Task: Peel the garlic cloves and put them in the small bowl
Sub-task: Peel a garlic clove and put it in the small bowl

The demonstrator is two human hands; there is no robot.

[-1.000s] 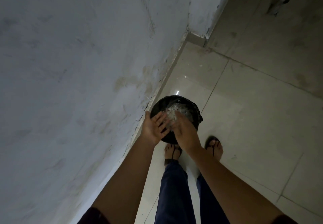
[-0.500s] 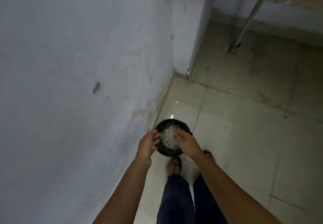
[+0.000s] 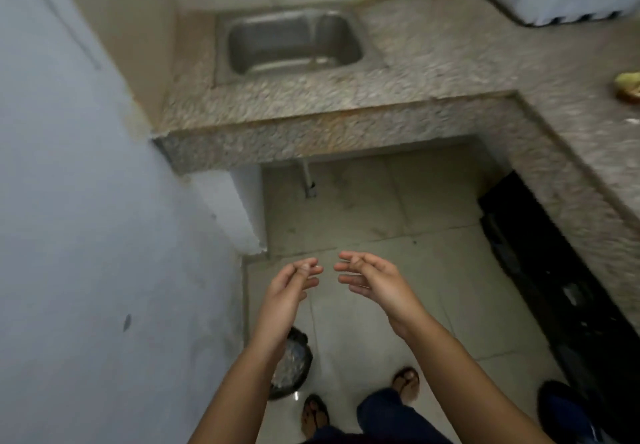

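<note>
Empty grip both sides: left hand (image 3: 291, 284) and right hand (image 3: 372, 279) raised before me, fingers loosely curled, holding nothing; dark bin (image 3: 294, 367) on floor (image 3: 457, 305) under my left forearm, pale scraps inside, likely skins; garlic cloves and small bowl out of view; judged step: discarding peel; next, turn to counter (image 3: 433, 62), locate cloves.

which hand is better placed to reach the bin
Left hand, probably: the bin sits by the wall under its forearm; the right hand is farther across. Both look empty.
</note>
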